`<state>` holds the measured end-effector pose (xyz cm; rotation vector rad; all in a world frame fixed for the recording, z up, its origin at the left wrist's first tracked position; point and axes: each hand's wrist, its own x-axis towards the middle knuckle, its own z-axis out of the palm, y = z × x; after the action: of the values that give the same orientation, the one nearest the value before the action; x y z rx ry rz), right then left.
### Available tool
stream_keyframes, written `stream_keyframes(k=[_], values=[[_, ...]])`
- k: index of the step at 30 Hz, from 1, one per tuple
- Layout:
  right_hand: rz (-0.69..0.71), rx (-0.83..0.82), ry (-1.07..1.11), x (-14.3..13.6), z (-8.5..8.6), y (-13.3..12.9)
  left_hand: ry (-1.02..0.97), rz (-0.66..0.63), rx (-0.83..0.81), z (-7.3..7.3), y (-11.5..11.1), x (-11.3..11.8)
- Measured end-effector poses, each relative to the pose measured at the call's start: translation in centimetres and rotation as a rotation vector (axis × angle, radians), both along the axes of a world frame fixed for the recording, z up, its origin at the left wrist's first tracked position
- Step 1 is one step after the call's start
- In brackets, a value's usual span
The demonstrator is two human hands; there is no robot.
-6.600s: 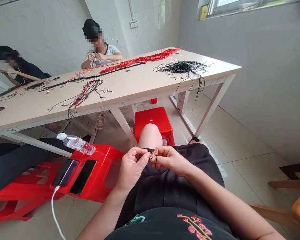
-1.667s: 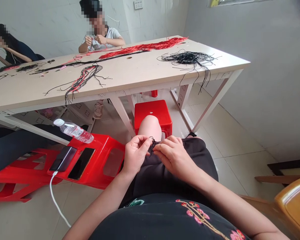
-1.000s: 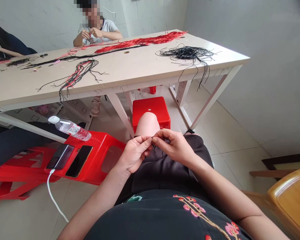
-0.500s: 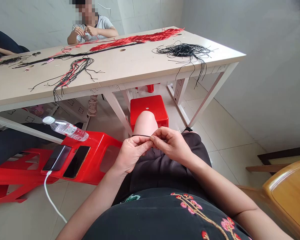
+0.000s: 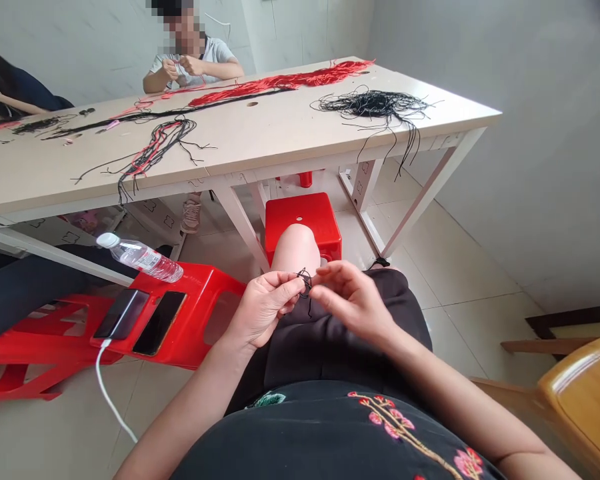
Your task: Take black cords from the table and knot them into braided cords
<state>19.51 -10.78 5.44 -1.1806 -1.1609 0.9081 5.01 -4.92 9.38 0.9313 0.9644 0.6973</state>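
A thin black cord [image 5: 306, 285], looped and tangled, sticks out from the fingertips of my left hand [image 5: 271, 301], whose thumb and forefinger pinch it above my lap. Close by on the right is my right hand [image 5: 353, 297], with thumb and fingers spread apart around the cord's right side. Nothing shows between those fingers; whether a fingertip grazes the cord I cannot tell. Behind both hands is my bare knee [image 5: 296, 248].
A long table [image 5: 280, 130] carries red cords [image 5: 300, 81], a black cord pile [image 5: 377, 103] and a black-and-red bundle [image 5: 155, 147]. A red stool [image 5: 200, 277] holds a water bottle [image 5: 145, 259] and a phone [image 5: 160, 323]. A co-worker [image 5: 195, 63] sits opposite handling red cord.
My right hand has let go of the cord and opened, moving slightly right. The cord now shows as loops at my left fingertips. The whole view has shifted slightly.
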Motion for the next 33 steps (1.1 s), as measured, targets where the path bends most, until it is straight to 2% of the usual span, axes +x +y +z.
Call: stream_keyframes(k=[2,4,9,13,20,26,28,31,33], values=[[0.215,-0.115,0.159,-0.8,-0.5,-0.5,-0.005,0.019,0.015,-0.1,0.1,0.0],[0.236,-0.139,0.126,-0.8,-0.4,-0.4,0.001,0.043,0.037,-0.3,0.2,-0.1],[-0.017,0.082,-0.437,1.7,1.7,-0.2,0.056,0.067,0.126,-1.1,0.4,-0.6],[-0.076,0.193,-0.665,3.0,3.2,-0.5,0.117,0.028,0.185,-1.5,0.2,-0.7],[-0.280,0.374,-0.829,4.1,4.1,0.3,0.250,-0.055,0.257,-1.5,-0.5,-0.9],[-0.417,0.371,-0.756,4.8,4.6,-0.2,0.241,-0.084,0.273,-1.0,-0.4,-1.4],[-0.358,0.318,-0.729,5.1,4.6,-0.4,0.227,-0.093,0.273,-0.7,-0.4,-1.5],[-0.116,0.267,-0.661,5.3,4.3,-0.5,0.208,-0.099,0.278,-0.4,-0.4,-1.6],[0.004,0.232,-0.504,5.0,3.8,-0.4,0.204,-0.101,0.278,-0.2,-0.5,-1.5]])
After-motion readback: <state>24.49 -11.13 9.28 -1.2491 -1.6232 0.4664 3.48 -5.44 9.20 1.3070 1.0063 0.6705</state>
